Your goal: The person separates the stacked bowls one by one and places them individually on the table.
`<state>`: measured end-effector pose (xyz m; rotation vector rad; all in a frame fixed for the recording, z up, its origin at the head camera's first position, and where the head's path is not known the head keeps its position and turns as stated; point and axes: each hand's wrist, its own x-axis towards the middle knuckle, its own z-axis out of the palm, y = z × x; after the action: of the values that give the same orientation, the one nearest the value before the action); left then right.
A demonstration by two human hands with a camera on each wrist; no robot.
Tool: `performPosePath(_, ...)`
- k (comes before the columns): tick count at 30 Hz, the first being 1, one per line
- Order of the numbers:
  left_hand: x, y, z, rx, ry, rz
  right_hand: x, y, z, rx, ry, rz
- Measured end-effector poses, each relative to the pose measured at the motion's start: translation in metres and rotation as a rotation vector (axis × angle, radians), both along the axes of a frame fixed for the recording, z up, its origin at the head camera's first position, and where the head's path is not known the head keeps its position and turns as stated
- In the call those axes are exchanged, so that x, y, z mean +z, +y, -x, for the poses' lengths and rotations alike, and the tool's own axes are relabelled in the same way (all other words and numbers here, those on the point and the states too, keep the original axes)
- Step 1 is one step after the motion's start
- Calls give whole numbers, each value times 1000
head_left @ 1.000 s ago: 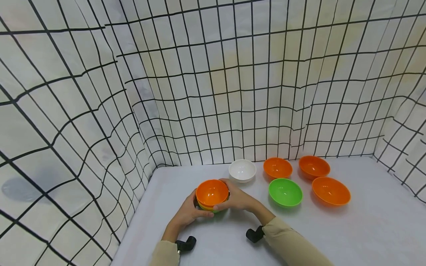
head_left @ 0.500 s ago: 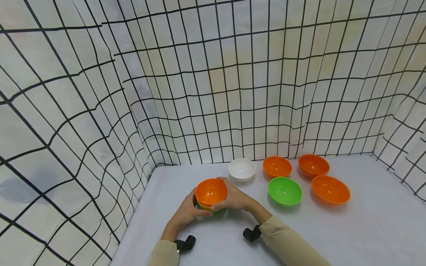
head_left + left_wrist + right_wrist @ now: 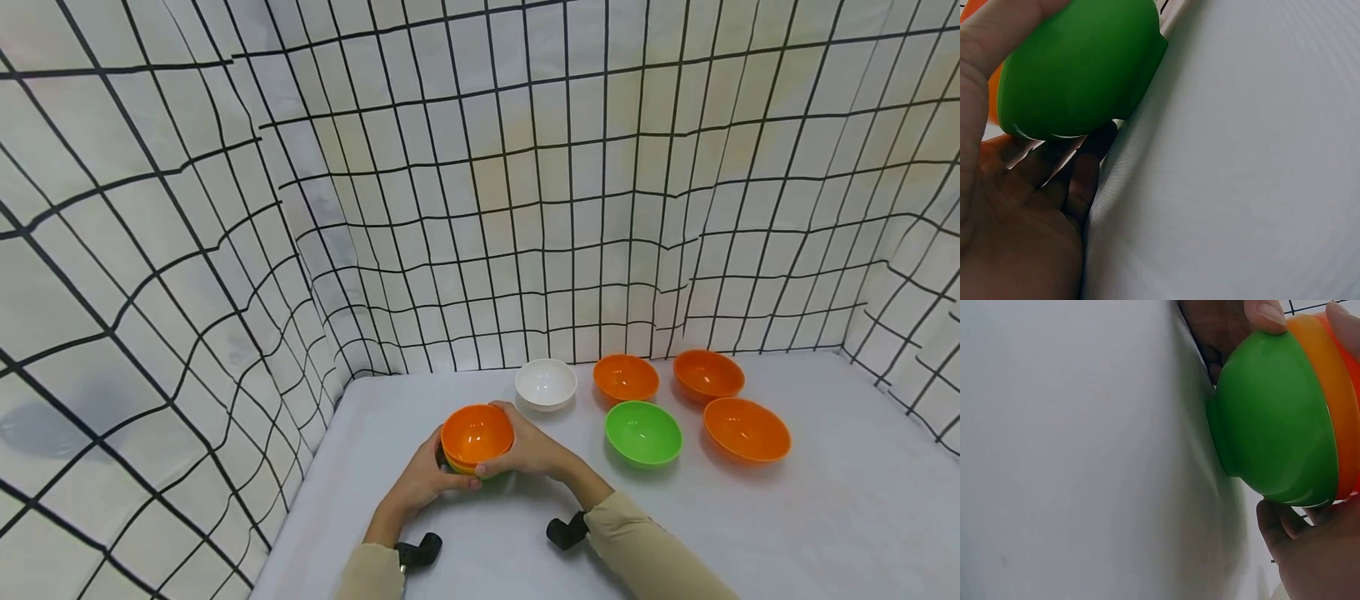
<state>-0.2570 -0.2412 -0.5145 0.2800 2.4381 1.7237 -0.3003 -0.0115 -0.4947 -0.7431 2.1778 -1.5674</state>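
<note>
In front of me stands a stack of nested bowls: an orange bowl (image 3: 477,435) on top, a yellow-orange bowl (image 3: 1325,369) below it and a green bowl (image 3: 1275,415) at the bottom, its foot at the tabletop. My left hand (image 3: 423,473) curves round the stack's left side, thumb across the front on the green bowl. From the right, my right hand (image 3: 528,443) grips the upper bowls, its thumb at the front near the left thumb and its fingers round the back. In the left wrist view, the left fingers (image 3: 1082,181) lie beside the green bowl, close over the cloth.
Behind the stack stands a white bowl (image 3: 546,385). To the right are a green bowl (image 3: 643,434) and three orange bowls, at the back (image 3: 626,379), back right (image 3: 708,376) and front right (image 3: 747,429). A black-gridded white wall (image 3: 525,208) encloses the white table (image 3: 847,508).
The right thumb and wrist have shifted slightly left along the front of the stack. The left hand and the stack stay nearly in place, and the other bowls have not moved.
</note>
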Motion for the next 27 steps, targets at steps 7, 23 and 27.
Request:
performPosePath(7,0,0,0,-5,0,8,0,0,-1,-4,-7,10)
performPosePath(23,-2,-2,1,8,-8,27,1,0,-2,-19,2,21)
performPosePath(27,-2,-2,1,-1,-7,21,3,1,-2,-32,7,31)
